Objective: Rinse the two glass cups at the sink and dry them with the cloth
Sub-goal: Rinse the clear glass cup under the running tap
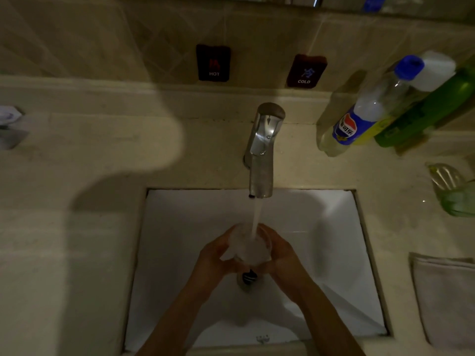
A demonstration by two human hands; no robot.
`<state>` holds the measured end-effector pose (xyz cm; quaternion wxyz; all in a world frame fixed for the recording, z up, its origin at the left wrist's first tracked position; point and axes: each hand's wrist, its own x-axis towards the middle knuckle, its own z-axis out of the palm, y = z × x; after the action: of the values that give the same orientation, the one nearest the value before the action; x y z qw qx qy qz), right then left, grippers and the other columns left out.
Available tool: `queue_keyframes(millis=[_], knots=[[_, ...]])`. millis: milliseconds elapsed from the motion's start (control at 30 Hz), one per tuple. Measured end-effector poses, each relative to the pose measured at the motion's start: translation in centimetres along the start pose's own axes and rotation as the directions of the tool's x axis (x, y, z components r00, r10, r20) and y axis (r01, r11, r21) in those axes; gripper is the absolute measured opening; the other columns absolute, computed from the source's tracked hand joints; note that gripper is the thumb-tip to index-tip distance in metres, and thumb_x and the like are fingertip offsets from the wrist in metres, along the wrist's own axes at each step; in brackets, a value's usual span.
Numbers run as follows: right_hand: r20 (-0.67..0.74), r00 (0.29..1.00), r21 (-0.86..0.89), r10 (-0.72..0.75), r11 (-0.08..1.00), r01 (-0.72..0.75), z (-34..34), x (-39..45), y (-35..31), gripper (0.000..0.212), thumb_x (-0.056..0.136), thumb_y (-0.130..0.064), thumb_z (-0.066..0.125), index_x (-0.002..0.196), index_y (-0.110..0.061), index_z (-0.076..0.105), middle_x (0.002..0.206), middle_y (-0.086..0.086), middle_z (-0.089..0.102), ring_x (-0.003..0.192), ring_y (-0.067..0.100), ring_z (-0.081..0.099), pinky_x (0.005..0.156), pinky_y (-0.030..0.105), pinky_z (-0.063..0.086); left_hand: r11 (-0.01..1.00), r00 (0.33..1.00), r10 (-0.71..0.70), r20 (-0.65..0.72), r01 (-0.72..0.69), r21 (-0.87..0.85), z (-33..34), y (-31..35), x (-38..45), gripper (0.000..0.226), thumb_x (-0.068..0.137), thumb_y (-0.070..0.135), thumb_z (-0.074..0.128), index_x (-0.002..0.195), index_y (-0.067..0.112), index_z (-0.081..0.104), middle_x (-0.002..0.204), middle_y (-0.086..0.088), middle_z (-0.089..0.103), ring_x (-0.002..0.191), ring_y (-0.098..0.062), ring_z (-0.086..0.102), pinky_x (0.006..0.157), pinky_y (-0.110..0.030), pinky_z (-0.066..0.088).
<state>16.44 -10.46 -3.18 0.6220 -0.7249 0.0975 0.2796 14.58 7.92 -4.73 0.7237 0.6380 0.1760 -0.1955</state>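
Note:
A clear glass cup (248, 245) is held over the middle of the white sink (180, 227), right under the running stream from the metal faucet (262, 150). Water pours into the cup. My left hand (217, 258) grips the cup's left side and my right hand (281, 255) wraps its right side. A second glass cup (455, 191), greenish and clear, stands on the counter at the right edge. The grey cloth (447, 294) lies folded on the counter to the right of the sink.
A blue-capped plastic bottle (370, 109) and a green bottle (431, 109) lean at the back right. HOT (213, 62) and COLD (305, 70) signs hang on the tiled wall. The drain (248, 277) sits below my hands. A small object (9, 116) sits at the far left.

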Motion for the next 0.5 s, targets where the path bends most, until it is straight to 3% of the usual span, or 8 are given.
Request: queue_keyframes(millis=[200,300,400,500], knots=[[-0.034,0.999,0.035,-0.006,0.999,0.008,1.5,0.5,-0.9,0.063,0.072,-0.007,0.073,0.132,-0.022,0.061,0.127,0.002,0.068,0.119,0.022,0.064,0.097,0.058,0.053,1.000,0.999,0.016,-0.039,-0.015,0.021,0.5,0.1,-0.1,0.075,0.076,-0.015,0.075,0.137,0.027,0.061,0.129,0.014,0.069,0.114,0.004,0.064,0.079,-0.021,0.058],[-0.037,0.999,0.014,-0.017,1.000,0.017,0.7,0.0,-0.7,0.085,0.054,-0.020,0.076,0.137,-0.016,0.057,0.135,0.004,0.063,0.126,0.022,0.058,0.103,0.053,0.050,1.000,1.000,-0.015,-0.006,0.015,0.002,0.7,-0.4,-0.1,0.062,0.083,-0.016,0.070,0.134,0.019,0.063,0.125,0.001,0.072,0.108,-0.006,0.070,0.075,-0.028,0.061],[-0.042,0.999,0.059,-0.025,0.998,0.028,-1.0,-0.4,0.1,0.084,0.054,-0.003,0.069,0.137,-0.015,0.057,0.136,0.005,0.063,0.130,0.025,0.056,0.105,0.055,0.048,1.000,0.998,-0.011,0.062,0.010,0.017,1.1,0.2,0.4,0.058,0.087,-0.013,0.067,0.135,0.019,0.063,0.128,0.005,0.071,0.113,-0.006,0.068,0.077,-0.022,0.059],[-0.079,0.996,0.124,-0.039,0.991,0.049,-0.2,-0.3,0.2,0.080,0.061,-0.001,0.062,0.140,-0.014,0.054,0.138,0.006,0.062,0.130,0.026,0.056,0.103,0.053,0.051,0.998,0.997,0.039,0.066,-0.042,0.045,1.5,0.3,0.6,0.070,0.080,-0.012,0.074,0.138,0.025,0.061,0.132,0.007,0.070,0.119,-0.008,0.066,0.082,-0.022,0.058]])
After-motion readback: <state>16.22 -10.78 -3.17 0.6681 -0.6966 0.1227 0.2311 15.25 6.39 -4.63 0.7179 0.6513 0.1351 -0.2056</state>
